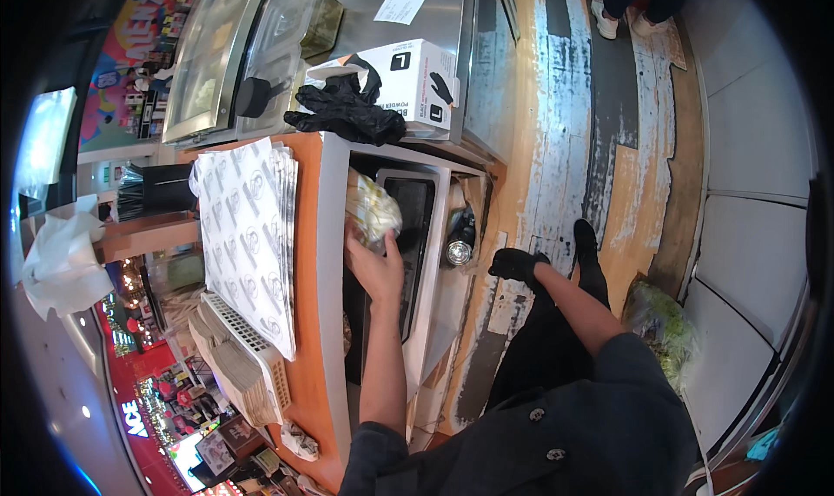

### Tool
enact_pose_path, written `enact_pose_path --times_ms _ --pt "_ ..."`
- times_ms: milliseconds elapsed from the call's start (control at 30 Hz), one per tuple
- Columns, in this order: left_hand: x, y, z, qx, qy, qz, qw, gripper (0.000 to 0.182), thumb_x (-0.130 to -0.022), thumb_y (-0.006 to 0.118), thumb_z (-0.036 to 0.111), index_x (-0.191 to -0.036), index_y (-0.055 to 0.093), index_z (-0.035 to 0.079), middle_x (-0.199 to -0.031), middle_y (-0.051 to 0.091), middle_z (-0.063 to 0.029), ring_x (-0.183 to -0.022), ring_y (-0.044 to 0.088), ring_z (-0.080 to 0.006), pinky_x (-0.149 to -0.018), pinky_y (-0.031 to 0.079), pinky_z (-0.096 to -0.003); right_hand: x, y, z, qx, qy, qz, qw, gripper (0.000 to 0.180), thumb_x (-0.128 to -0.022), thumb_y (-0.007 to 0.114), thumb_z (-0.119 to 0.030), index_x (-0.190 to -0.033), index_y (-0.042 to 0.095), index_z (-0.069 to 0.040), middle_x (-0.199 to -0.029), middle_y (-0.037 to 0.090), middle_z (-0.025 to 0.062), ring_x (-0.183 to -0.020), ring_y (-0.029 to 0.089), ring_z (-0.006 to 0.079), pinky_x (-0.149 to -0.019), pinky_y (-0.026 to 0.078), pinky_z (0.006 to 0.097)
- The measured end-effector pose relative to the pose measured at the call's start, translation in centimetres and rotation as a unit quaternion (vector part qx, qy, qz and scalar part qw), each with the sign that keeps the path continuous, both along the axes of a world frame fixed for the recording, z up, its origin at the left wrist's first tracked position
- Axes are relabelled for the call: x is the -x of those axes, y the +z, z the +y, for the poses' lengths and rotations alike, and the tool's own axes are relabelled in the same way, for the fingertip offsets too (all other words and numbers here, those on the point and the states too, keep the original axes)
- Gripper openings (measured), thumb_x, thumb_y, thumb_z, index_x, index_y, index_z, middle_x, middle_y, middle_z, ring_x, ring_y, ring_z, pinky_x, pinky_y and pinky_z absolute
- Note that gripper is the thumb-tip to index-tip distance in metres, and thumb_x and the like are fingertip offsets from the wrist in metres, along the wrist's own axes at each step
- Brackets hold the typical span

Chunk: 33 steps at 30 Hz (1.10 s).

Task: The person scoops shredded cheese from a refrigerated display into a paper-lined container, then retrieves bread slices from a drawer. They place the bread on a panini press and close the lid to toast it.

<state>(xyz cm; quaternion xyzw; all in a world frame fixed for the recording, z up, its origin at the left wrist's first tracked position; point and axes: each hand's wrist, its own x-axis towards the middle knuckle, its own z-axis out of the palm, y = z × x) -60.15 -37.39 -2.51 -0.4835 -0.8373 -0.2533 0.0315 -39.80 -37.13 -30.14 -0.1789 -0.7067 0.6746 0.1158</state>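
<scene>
My bare left hand (378, 265) reaches into an open shelf under the counter. Its fingers and thumb grip a clear plastic bag (374, 210) with pale yellow and green contents that I cannot make out. Beside the bag, in the same shelf, is a boxy appliance (410, 255) with a dark front panel in a light frame. My right hand (518, 265) wears a black glove and hangs above the floor near my leg. Nothing shows in it, and how its fingers are set is unclear.
Crumpled black gloves (352, 105) lie against a glove box (417, 82) on the steel counter. Printed paper sheets (247, 248) and a white basket of napkins (244, 359) rest on the wooden top. A bag of greens (658, 330) sits on the floor. Another person's shoes (606, 17) stand farther off.
</scene>
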Motion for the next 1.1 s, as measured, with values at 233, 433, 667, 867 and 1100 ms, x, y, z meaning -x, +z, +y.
enact_pose_path --times_ms 233,433,667,867,1100 --pt "-0.9 0.2 -5.0 0.087 -0.022 0.049 0.995 0.038 -0.075 0.063 0.003 -0.112 0.056 0.001 -0.101 0.059 -0.0156 -0.097 0.054 -0.0330 -0.086 0.041 -0.0387 3.0 9.8 0.7 0.367 -0.157 -0.046 0.916 0.022 -0.089 0.055 -0.024 -0.100 0.059 -0.006 -0.100 0.060 0.0061 -0.091 0.057 0.0186 -0.082 0.045 0.0338" --pt "-0.3 1.0 -6.1 -0.040 0.000 -0.107 0.994 0.025 -0.076 0.063 0.005 -0.100 0.060 -0.002 -0.089 0.063 -0.0166 -0.085 0.062 -0.0283 -0.077 0.047 -0.0372 9.5 13.3 4.1 0.373 -0.128 0.157 0.906 0.033 -0.088 0.060 -0.017 -0.120 0.054 -0.012 -0.114 0.057 0.0024 -0.100 0.057 0.0141 -0.087 0.046 0.0342" --pt "-0.2 1.5 -7.1 -0.062 0.037 -0.250 0.965 0.025 -0.082 0.064 0.009 -0.104 0.059 -0.003 -0.085 0.065 -0.0120 -0.076 0.061 -0.0140 -0.067 0.048 -0.0268 9.3 15.5 3.1 0.454 -0.152 0.154 0.864 0.025 -0.088 0.060 -0.014 -0.111 0.056 -0.007 -0.103 0.059 0.0006 -0.095 0.055 0.0117 -0.080 0.047 0.0301" --pt "-0.1 1.2 -6.9 -0.011 0.034 -0.159 0.987 0.032 -0.078 0.066 0.005 -0.109 0.060 0.005 -0.080 0.062 -0.0083 -0.065 0.059 -0.0149 -0.056 0.046 -0.0268 9.1 16.0 2.8 0.495 -0.174 0.126 0.842 0.016 -0.088 0.058 -0.009 -0.104 0.057 -0.005 -0.099 0.058 0.0004 -0.092 0.055 0.0096 -0.082 0.045 0.0250" --pt "0.9 0.4 -5.9 0.102 0.099 -0.050 0.989 0.032 -0.076 0.064 0.011 -0.107 0.063 0.012 -0.088 0.061 -0.0091 -0.073 0.060 -0.0275 -0.066 0.047 -0.0406 10.5 16.7 2.3 0.472 -0.174 0.123 0.856 0.013 -0.088 0.059 -0.012 -0.101 0.057 -0.008 -0.095 0.058 -0.0001 -0.089 0.055 0.0088 -0.078 0.046 0.0257"
